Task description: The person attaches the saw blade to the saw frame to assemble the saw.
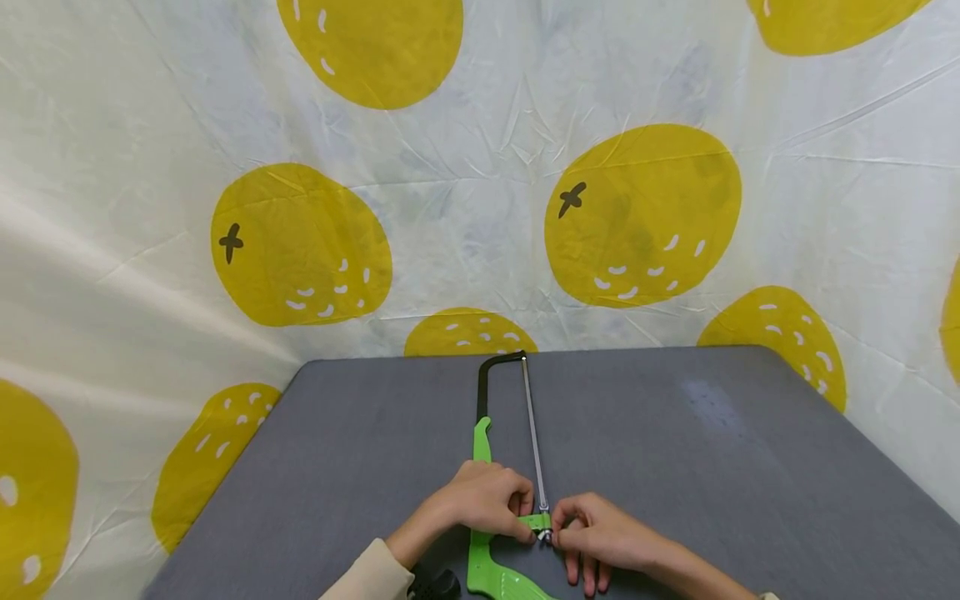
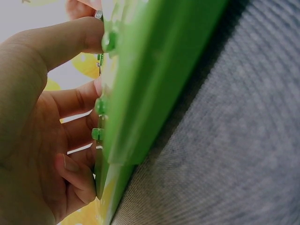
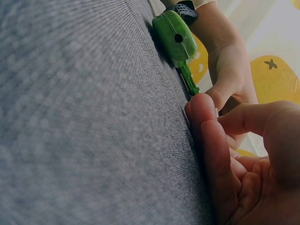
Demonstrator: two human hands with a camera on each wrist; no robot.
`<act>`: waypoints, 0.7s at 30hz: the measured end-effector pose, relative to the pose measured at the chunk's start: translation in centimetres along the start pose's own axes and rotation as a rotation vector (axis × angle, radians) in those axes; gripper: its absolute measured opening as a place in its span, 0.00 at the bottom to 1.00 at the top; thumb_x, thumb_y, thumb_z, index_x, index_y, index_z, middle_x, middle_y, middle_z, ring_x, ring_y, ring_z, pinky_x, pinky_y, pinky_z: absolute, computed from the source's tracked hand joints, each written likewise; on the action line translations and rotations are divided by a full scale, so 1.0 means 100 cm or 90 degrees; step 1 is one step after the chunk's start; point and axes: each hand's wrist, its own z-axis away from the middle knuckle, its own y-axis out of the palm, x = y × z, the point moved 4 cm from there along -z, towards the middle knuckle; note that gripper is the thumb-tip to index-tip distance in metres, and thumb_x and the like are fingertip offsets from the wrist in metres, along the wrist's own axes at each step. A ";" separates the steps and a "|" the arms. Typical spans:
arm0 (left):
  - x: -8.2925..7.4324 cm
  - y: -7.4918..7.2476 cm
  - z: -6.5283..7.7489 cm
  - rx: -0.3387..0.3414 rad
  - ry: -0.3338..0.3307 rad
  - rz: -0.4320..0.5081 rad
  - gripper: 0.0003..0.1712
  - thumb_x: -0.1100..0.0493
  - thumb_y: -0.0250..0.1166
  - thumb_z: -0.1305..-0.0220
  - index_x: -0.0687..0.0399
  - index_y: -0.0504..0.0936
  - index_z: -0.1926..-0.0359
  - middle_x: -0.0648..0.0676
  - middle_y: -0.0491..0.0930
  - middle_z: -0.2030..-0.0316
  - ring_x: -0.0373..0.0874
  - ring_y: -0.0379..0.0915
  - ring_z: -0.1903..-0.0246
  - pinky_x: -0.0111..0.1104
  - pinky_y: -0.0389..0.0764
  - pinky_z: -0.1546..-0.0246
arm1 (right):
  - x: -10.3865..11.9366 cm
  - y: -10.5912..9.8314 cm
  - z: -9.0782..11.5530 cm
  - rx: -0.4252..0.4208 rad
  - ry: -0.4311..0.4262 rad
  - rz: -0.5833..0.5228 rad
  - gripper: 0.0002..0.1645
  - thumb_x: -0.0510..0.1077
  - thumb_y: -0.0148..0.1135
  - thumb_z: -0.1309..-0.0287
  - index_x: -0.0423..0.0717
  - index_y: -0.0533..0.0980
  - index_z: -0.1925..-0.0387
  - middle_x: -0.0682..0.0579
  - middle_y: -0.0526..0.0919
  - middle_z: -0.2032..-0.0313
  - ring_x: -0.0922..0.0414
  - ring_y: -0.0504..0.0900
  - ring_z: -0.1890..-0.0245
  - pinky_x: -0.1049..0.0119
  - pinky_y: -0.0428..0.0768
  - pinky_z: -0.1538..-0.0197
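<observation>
Hacksaw (image 1: 482,442) lies on the grey table (image 1: 360,442), blade (image 1: 533,433) stretching away. The left hand (image 1: 491,498) grips the green crosspiece (image 1: 536,522) at the blade's near end, thumb and fingers bent. Beside it, the right hand (image 1: 607,529) pinches what looks from here like a wing nut (image 1: 544,537) between thumb and forefinger.

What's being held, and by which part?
A green-and-black hacksaw: the left hand grips its green crosspiece near the silver blade; the right hand apparently pinches its silver wing nut.
</observation>
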 end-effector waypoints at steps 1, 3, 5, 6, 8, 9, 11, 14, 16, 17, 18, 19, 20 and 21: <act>0.000 0.000 0.000 0.000 0.000 0.000 0.14 0.39 0.75 0.45 0.31 0.78 0.74 0.34 0.72 0.82 0.31 0.66 0.83 0.30 0.66 0.80 | 0.000 0.000 0.000 0.000 -0.001 0.000 0.08 0.39 0.57 0.32 0.36 0.78 0.59 0.52 0.85 0.80 0.66 0.80 0.89 0.72 0.75 0.85; 0.001 0.001 -0.001 0.001 -0.002 0.005 0.14 0.40 0.75 0.45 0.31 0.78 0.74 0.34 0.72 0.82 0.31 0.66 0.83 0.30 0.66 0.80 | 0.000 0.000 0.000 -0.001 -0.002 0.001 0.09 0.40 0.58 0.32 0.36 0.78 0.59 0.52 0.85 0.80 0.66 0.80 0.89 0.72 0.75 0.85; 0.002 0.001 -0.001 0.002 -0.003 0.008 0.14 0.40 0.75 0.45 0.31 0.77 0.75 0.34 0.72 0.82 0.32 0.67 0.83 0.30 0.66 0.80 | -0.001 0.000 0.000 -0.001 -0.002 0.002 0.08 0.40 0.58 0.31 0.36 0.78 0.59 0.52 0.85 0.80 0.66 0.80 0.89 0.72 0.75 0.85; 0.002 0.001 -0.001 0.003 -0.004 0.010 0.14 0.40 0.75 0.45 0.31 0.77 0.75 0.34 0.72 0.82 0.32 0.67 0.83 0.30 0.65 0.80 | -0.001 0.000 0.000 -0.002 -0.003 0.002 0.08 0.40 0.58 0.31 0.36 0.78 0.59 0.52 0.85 0.80 0.66 0.80 0.89 0.72 0.75 0.85; 0.001 0.001 -0.001 0.004 -0.004 0.011 0.14 0.40 0.75 0.45 0.31 0.77 0.75 0.34 0.73 0.82 0.32 0.67 0.83 0.30 0.65 0.80 | -0.002 0.000 0.000 -0.004 -0.002 0.003 0.08 0.40 0.58 0.31 0.37 0.78 0.59 0.52 0.85 0.80 0.66 0.80 0.89 0.72 0.75 0.85; 0.000 0.001 -0.001 0.003 -0.004 0.010 0.14 0.40 0.75 0.45 0.31 0.77 0.75 0.34 0.73 0.82 0.32 0.67 0.83 0.30 0.65 0.80 | -0.002 0.000 0.001 -0.005 -0.002 0.004 0.08 0.40 0.58 0.31 0.37 0.78 0.59 0.52 0.85 0.80 0.66 0.80 0.89 0.72 0.75 0.85; -0.001 0.002 -0.001 0.003 -0.005 0.008 0.14 0.40 0.75 0.46 0.31 0.77 0.75 0.34 0.73 0.82 0.32 0.67 0.83 0.30 0.65 0.80 | -0.003 -0.001 0.001 -0.008 0.000 0.006 0.08 0.39 0.58 0.32 0.37 0.78 0.60 0.52 0.85 0.81 0.66 0.80 0.89 0.72 0.75 0.85; -0.002 0.002 -0.002 -0.001 -0.003 0.002 0.14 0.40 0.75 0.46 0.30 0.77 0.75 0.34 0.72 0.82 0.32 0.67 0.83 0.30 0.65 0.80 | -0.003 -0.001 0.002 -0.010 -0.001 0.008 0.08 0.39 0.57 0.32 0.37 0.77 0.59 0.52 0.85 0.81 0.66 0.80 0.89 0.72 0.75 0.86; -0.002 0.003 -0.003 -0.003 -0.001 -0.003 0.14 0.40 0.75 0.46 0.30 0.77 0.75 0.33 0.72 0.82 0.32 0.66 0.83 0.31 0.65 0.80 | -0.003 -0.001 0.003 -0.011 -0.001 0.009 0.08 0.39 0.57 0.32 0.37 0.77 0.59 0.53 0.84 0.81 0.66 0.80 0.89 0.72 0.75 0.85; -0.002 0.003 -0.003 -0.003 0.000 -0.004 0.14 0.40 0.75 0.46 0.30 0.77 0.75 0.33 0.72 0.82 0.32 0.66 0.83 0.31 0.65 0.80 | -0.003 -0.001 0.003 -0.011 -0.002 0.009 0.08 0.39 0.57 0.32 0.37 0.77 0.59 0.53 0.84 0.81 0.66 0.80 0.89 0.72 0.75 0.85; -0.002 0.003 -0.003 -0.004 0.001 -0.006 0.14 0.40 0.75 0.46 0.30 0.77 0.75 0.34 0.72 0.82 0.32 0.66 0.83 0.31 0.65 0.81 | -0.002 -0.001 0.003 -0.011 -0.003 0.009 0.08 0.39 0.57 0.32 0.37 0.77 0.59 0.53 0.84 0.81 0.66 0.80 0.89 0.72 0.75 0.85; -0.002 0.003 -0.003 -0.004 0.001 -0.006 0.14 0.40 0.75 0.46 0.30 0.77 0.75 0.33 0.72 0.82 0.32 0.66 0.83 0.31 0.65 0.80 | -0.002 -0.001 0.003 -0.011 -0.003 0.008 0.08 0.39 0.57 0.32 0.37 0.77 0.59 0.53 0.84 0.81 0.66 0.80 0.89 0.72 0.75 0.85; -0.001 0.003 -0.003 -0.005 0.001 -0.007 0.14 0.40 0.75 0.46 0.30 0.76 0.75 0.33 0.72 0.82 0.32 0.66 0.83 0.31 0.65 0.80 | -0.002 -0.001 0.003 -0.011 -0.003 0.008 0.08 0.40 0.57 0.32 0.37 0.77 0.59 0.53 0.84 0.81 0.65 0.80 0.89 0.72 0.75 0.85; -0.001 0.003 -0.003 -0.004 0.001 -0.006 0.14 0.40 0.75 0.46 0.30 0.77 0.75 0.33 0.72 0.82 0.32 0.66 0.83 0.31 0.65 0.80 | -0.001 -0.001 0.003 -0.010 -0.004 0.008 0.08 0.40 0.57 0.32 0.37 0.77 0.59 0.53 0.84 0.81 0.65 0.80 0.89 0.72 0.75 0.85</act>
